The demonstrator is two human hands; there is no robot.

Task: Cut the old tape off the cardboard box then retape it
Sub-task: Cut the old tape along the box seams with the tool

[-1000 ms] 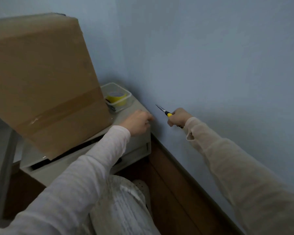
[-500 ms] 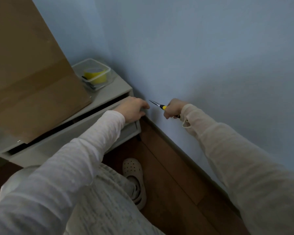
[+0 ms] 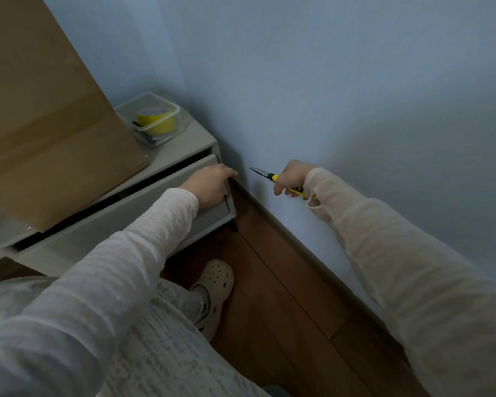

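Two hands are in view, both occupied. The left hand (image 3: 209, 183) grips the right end of a partly open drawer (image 3: 126, 222), fingers curled over its top edge. The right hand (image 3: 291, 177) is closed round the yellow-and-black handle of a utility knife (image 3: 265, 175). The blade is exposed and points left, clear of all surfaces, close to the blue wall (image 3: 355, 96).

The cardboard box (image 3: 49, 81) stands on the grey cabinet (image 3: 184, 144) above the drawer, at the upper left of the view, well apart from the knife. A band of old brown tape (image 3: 40, 136) runs across its facing panel. Cutting has not begun.

Handling, as a judgement:
- The board appears stiff but easily dented or scored. Keep the blade shallow and follow the tape line.
- Weight cannot be told, since the contents are hidden. Treat it as loaded until lifted.
- The plain faces offer little grip. Take hold at opposite lower edges or corners.
- While cutting, steady the box with the free hand flat on a panel, away from the blade path.

A clear plastic container (image 3: 178, 110) just beside the box holds a yellow tape roll (image 3: 155, 121), the likely supply for retaping.

Markings: no brand, label or writing is legible on the box, knife or container. The roll's top face shows a bluish print too small to read.
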